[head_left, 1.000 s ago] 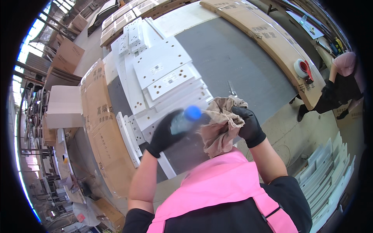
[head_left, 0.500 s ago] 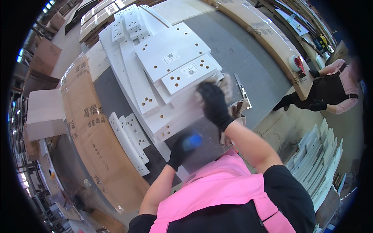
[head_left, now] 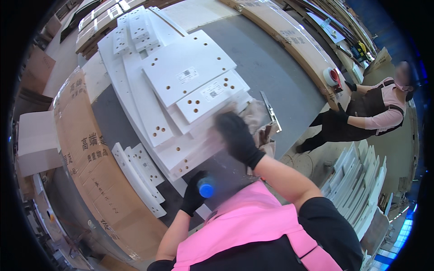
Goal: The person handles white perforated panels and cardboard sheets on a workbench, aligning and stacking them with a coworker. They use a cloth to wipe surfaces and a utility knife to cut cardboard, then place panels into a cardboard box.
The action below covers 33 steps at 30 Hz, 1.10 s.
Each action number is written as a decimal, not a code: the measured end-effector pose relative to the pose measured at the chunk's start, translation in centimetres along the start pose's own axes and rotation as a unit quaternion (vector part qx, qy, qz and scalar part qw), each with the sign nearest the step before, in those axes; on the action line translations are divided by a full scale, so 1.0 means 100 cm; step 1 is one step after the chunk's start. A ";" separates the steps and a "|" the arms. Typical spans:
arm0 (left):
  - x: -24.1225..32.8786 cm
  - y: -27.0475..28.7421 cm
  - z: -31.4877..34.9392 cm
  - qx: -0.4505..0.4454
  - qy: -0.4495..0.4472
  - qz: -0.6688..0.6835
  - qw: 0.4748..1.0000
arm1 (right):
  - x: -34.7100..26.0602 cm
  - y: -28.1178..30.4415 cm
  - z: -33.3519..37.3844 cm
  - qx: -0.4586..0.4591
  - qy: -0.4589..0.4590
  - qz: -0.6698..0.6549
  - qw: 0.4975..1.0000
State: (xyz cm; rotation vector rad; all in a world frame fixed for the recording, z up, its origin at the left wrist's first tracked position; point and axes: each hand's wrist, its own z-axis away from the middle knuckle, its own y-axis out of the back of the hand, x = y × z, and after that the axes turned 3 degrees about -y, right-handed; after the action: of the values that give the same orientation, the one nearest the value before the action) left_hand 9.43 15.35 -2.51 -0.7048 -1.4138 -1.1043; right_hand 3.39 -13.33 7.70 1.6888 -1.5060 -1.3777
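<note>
Across a grey worktable (head_left: 278, 63), white drilled panels (head_left: 181, 58) are stacked; near its front edge, a blue-capped bottle (head_left: 206, 190) is gripped in the gloved left hand (head_left: 192, 198); beside the panels, a beige cloth (head_left: 255, 114) is touched by the blurred right hand (head_left: 237, 135), whose finger closure cannot be told.

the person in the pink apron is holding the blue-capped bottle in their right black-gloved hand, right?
Wrong hand: the head view shows the blue-capped bottle in the left black-gloved hand, not the right hand. The pink apron is correct.
</note>
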 end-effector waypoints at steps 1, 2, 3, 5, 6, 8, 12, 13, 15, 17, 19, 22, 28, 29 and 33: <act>0.001 0.000 -0.001 0.003 -0.009 -0.030 1.000 | 0.005 0.000 0.003 0.019 -0.012 -0.010 1.000; 0.002 0.000 -0.001 0.006 -0.018 -0.036 0.999 | 0.010 0.000 0.003 0.011 -0.007 -0.001 1.000; 0.004 0.000 -0.001 0.008 -0.023 -0.052 0.998 | 0.025 0.007 0.001 0.075 -0.043 0.010 0.996; 0.009 0.000 -0.001 0.018 -0.040 -0.101 0.994 | 0.066 0.038 -0.001 0.105 -0.110 0.040 0.988; 0.011 0.000 0.000 0.012 -0.030 -0.086 0.996 | 0.076 0.049 -0.002 0.076 -0.150 0.048 0.985; 0.013 0.000 -0.001 0.017 -0.016 -0.075 0.997 | 0.071 0.050 -0.001 0.115 -0.128 0.040 0.984; 0.016 0.000 -0.007 -0.002 0.020 -0.054 0.998 | 0.016 0.012 0.004 0.134 -0.090 -0.012 0.987; 0.017 0.001 -0.008 -0.009 0.030 -0.048 0.998 | 0.013 0.006 0.001 0.039 -0.061 -0.026 0.997; 0.018 0.003 -0.009 -0.009 0.042 -0.055 0.998 | 0.021 0.007 0.001 0.039 -0.105 0.005 0.994; 0.020 0.004 -0.009 -0.014 0.043 -0.058 0.997 | 0.046 0.022 -0.002 0.065 -0.132 0.040 0.988; 0.021 0.004 -0.009 -0.011 0.050 -0.061 0.997 | 0.059 0.036 -0.002 0.091 -0.106 0.075 0.987; 0.023 0.005 -0.013 -0.013 0.080 -0.029 0.996 | 0.037 0.028 0.000 -0.019 -0.179 0.017 0.984; 0.021 0.008 -0.017 -0.031 0.050 -0.029 0.998 | 0.011 -0.005 -0.001 0.060 -0.054 -0.012 0.997; 0.021 0.008 -0.017 -0.034 0.068 -0.013 0.997 | 0.030 0.008 -0.001 0.055 -0.074 0.072 0.993; 0.021 0.009 -0.017 -0.032 0.074 0.001 0.997 | 0.086 0.057 -0.004 0.094 -0.202 0.085 0.971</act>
State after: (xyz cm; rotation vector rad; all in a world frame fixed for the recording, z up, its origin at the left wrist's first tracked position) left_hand 10.61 13.81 -0.41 -0.6551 -1.2565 -1.1796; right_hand 0.22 -22.99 9.69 1.3959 -2.0126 -1.5934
